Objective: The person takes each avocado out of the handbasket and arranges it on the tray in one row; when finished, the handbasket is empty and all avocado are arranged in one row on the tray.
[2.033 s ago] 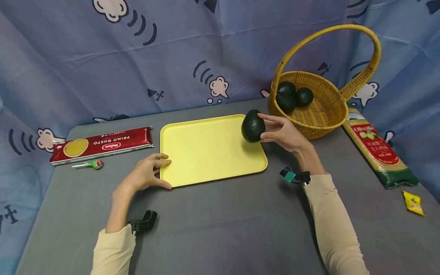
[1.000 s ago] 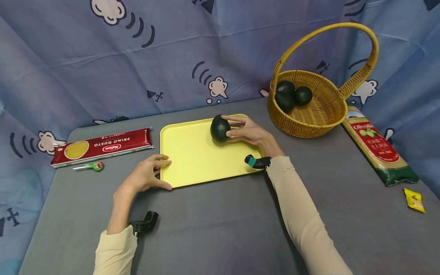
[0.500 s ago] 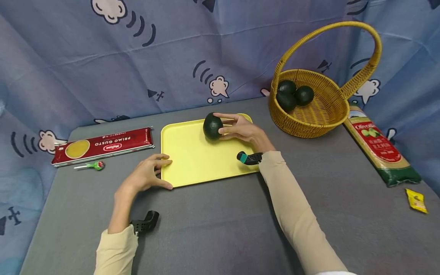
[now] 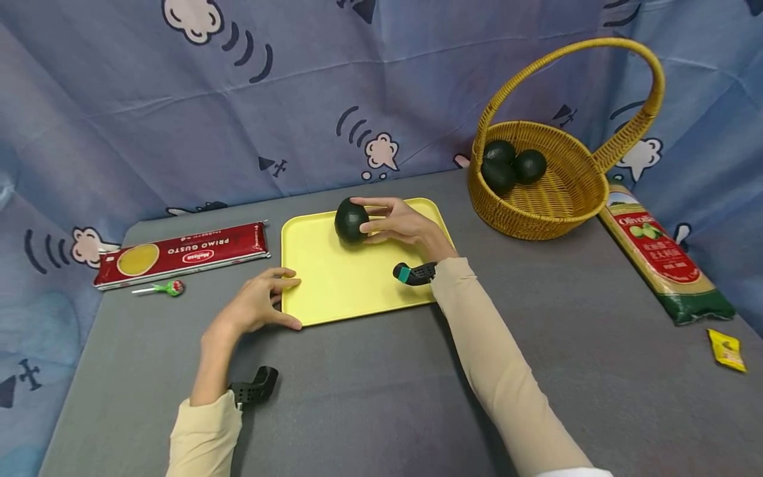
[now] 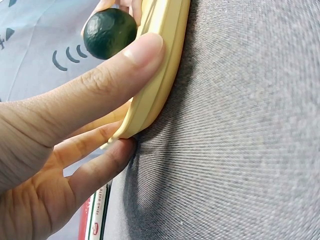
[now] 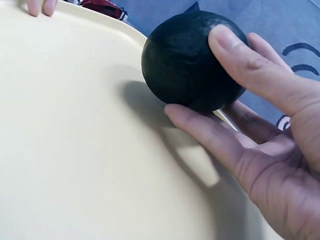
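Note:
Between thumb and fingers my right hand holds a dark green avocado over the back left part of a yellow tray. In the right wrist view the avocado hangs close over the tray, its shadow on the surface below. My left hand grips the tray's front left corner, fingers over the left rim. The left wrist view has the thumb against the tray's side wall. More avocados lie in the left side of a yellow wicker basket at the back right.
A red spaghetti pack lies left of the tray, with a green lollipop in front of it. On the right are an Olivoilà pasta bag and a small yellow packet. A patterned curtain hangs behind the grey table.
My right hand has carried the avocado leftward, from the tray's right edge near the basket to above its back left part. The left hand has stayed on the tray's corner.

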`<state>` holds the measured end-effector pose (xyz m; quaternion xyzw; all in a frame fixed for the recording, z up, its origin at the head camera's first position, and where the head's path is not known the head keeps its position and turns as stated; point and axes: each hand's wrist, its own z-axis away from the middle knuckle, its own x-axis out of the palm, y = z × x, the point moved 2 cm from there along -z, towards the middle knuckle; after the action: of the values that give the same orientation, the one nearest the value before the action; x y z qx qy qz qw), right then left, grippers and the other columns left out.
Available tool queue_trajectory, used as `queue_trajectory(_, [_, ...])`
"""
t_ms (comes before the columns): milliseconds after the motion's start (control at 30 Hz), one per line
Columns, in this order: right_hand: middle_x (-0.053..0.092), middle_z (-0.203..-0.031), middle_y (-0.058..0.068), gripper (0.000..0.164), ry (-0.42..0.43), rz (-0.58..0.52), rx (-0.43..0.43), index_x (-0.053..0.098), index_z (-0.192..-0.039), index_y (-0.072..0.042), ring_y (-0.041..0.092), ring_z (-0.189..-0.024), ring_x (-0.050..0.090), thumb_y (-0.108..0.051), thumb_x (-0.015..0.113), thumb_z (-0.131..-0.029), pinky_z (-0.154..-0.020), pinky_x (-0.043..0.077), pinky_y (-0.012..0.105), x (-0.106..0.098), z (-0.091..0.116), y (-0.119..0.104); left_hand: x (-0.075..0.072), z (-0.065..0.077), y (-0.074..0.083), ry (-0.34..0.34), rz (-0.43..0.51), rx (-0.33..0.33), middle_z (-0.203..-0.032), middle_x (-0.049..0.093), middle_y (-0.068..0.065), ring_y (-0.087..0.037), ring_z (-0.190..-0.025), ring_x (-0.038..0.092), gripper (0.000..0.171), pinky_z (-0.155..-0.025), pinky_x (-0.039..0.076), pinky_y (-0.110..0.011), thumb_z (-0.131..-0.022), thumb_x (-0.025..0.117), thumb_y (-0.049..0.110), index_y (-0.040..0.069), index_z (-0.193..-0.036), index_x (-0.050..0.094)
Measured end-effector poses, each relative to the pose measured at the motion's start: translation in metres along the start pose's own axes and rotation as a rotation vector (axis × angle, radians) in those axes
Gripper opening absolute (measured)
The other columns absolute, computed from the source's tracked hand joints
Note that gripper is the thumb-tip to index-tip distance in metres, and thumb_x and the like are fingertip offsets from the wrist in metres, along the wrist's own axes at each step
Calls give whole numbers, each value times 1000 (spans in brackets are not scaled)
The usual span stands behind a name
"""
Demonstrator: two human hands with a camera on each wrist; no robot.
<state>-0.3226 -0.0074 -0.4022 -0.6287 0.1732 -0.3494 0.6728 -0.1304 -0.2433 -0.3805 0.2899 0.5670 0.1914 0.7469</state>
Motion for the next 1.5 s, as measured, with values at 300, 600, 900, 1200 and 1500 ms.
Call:
queue_trajectory(300, [41,-140,21,62,-21,-1,8,46,-143,-5,36,-113,56,15,60,-86,-83,54,49,19,-15,1,-2,2,1,10,-14,-6,-142,40,-21,-33,-116,56,82,-99,46,-46,-66,89,21,-6,-134,52])
queue_trajectory(600, [44,-139,19,60,-18,12,12,49,-141,-7,35,-114,56,12,64,-85,-83,54,48,44,-31,5,-3,2,-2,7,6,-25,-143,40,-21,-36,-118,54,81,-98,46,-45,-67,89,20,-7,-134,52])
queue_trajectory(900, [52,-136,18,60,-13,92,-44,52,-139,-10,32,-114,59,6,69,-84,-85,55,46,62,-46,8,-1,-1,-3,4,-51,-10,-142,41,-20,-33,-114,57,82,-96,46,-47,-67,89,24,-4,-135,52])
queue_trajectory(1200, [42,-146,10,59,-46,170,-27,50,-141,-13,30,-117,57,2,67,-87,-86,55,41,61,-49,5,0,-2,-2,-10,-19,-24,-143,39,-20,-35,-116,55,82,-97,47,-46,-68,88,21,-5,-136,51])
queue_trajectory(1500, [41,-147,10,59,-42,141,-48,49,-141,-14,28,-118,56,1,66,-87,-87,55,40,69,-56,10,0,-3,-4,-13,-10,-37,-144,39,-19,-35,-118,55,82,-98,46,-45,-69,88,20,-4,-137,49])
